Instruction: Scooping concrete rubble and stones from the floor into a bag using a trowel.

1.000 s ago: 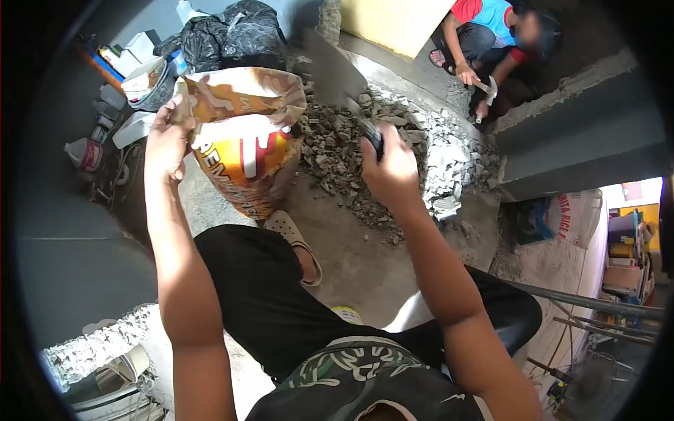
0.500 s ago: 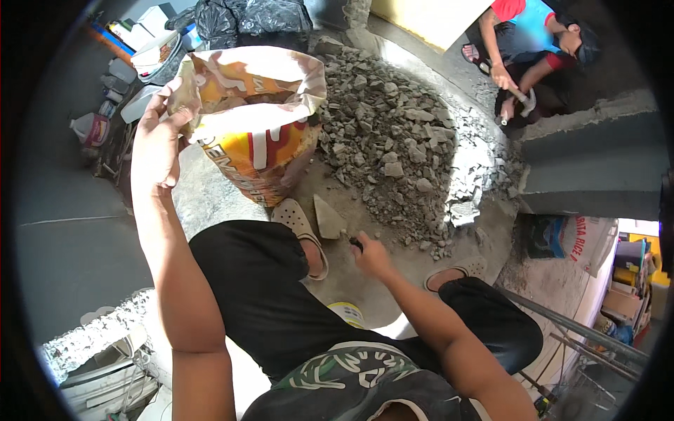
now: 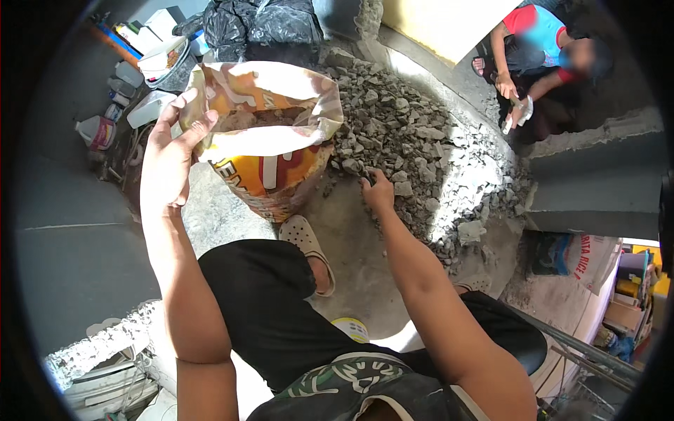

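My left hand (image 3: pixel 168 158) grips the left rim of an orange and yellow printed sack (image 3: pixel 281 172), its fingers outside and thumb over the edge. The sack stands upright with its mouth spread wide, and grey-brown rubble shows inside. My right hand (image 3: pixel 380 191) is closed around the dark handle of a trowel (image 3: pixel 368 177) at the near left edge of a heap of broken concrete (image 3: pixel 414 154). The trowel's blade is hard to make out against the rubble. My left foot, in a beige clog (image 3: pixel 303 238), rests just in front of the sack.
Black plastic bags (image 3: pixel 281 31) and a bucket (image 3: pixel 168 63) stand behind the sack. At far right a person (image 3: pixel 537 45) crouches with a hammer (image 3: pixel 518 105). A low grey wall (image 3: pixel 597 179) runs at the right; a yellow-and-white tub (image 3: pixel 349 328) sits between my legs.
My right hand has moved forward with the trowel, from the bare floor to the heap. My left hand keeps its hold on the sack's rim. The whole view has shifted slightly.
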Motion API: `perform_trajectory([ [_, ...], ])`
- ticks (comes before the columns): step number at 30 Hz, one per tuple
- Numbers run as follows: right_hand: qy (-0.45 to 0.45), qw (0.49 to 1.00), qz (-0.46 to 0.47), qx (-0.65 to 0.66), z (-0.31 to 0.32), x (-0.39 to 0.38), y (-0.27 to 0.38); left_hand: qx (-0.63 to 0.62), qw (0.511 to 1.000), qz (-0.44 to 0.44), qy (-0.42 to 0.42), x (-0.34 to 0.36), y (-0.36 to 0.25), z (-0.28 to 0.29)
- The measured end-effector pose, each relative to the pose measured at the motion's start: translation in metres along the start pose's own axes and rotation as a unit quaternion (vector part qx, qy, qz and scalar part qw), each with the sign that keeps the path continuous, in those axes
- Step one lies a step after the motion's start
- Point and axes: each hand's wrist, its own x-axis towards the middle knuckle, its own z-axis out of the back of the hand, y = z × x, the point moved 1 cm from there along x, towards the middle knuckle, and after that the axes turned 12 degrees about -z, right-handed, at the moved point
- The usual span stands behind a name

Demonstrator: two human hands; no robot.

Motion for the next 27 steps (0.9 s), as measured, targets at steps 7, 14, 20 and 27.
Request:
perform_trajectory([
  [7, -0.042, 0.998, 0.055, -0.012, 0.045, -0.023, 0.020, 0.006, 1.000, 0.006, -0.010, -0.006, -0.010, 0.001],
  [14, -0.116, 0.980, 0.145, -0.067, 0.189, -0.058, 0.102, 0.083, 0.996, 0.032, 0.008, -0.008, -0.008, 0.001],
  [20, -0.156, 0.943, 0.277, -0.100, 0.272, -0.106, 0.188, 0.090, 0.996, 0.006, 0.019, -0.010, -0.013, -0.001],
  [27, -0.193, 0.889, 0.402, -0.107, 0.214, -0.151, 0.224, 0.055, 0.998, 0.022, -0.015, -0.011, -0.018, -0.011],
])
